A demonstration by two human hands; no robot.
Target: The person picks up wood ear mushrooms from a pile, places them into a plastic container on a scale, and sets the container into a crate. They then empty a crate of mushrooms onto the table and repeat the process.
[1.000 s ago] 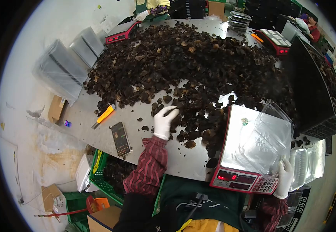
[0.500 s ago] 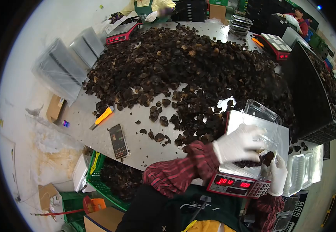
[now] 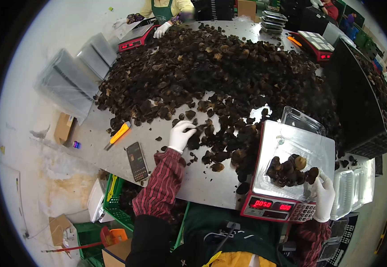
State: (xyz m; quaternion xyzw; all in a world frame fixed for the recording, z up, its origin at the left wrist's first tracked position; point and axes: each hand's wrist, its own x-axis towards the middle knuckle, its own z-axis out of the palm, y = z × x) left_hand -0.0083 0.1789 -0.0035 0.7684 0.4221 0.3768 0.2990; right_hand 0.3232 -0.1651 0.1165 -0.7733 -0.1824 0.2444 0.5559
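Pieces (image 3: 287, 172), dark and ruffled, sit in a clear tray (image 3: 291, 146) on a scale (image 3: 273, 204), gloved right hand (image 3: 324, 196) at the rim, left hand (image 3: 181, 136) curled beside the heap (image 3: 211, 66), neither grip clear enough to tell, a light pinch seeming best.

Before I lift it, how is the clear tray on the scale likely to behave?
The clear tray looks thin, so it will probably flex. It should be light, holding only a small heap of dark pieces. Those seem loose, so they may slide if it tilts.
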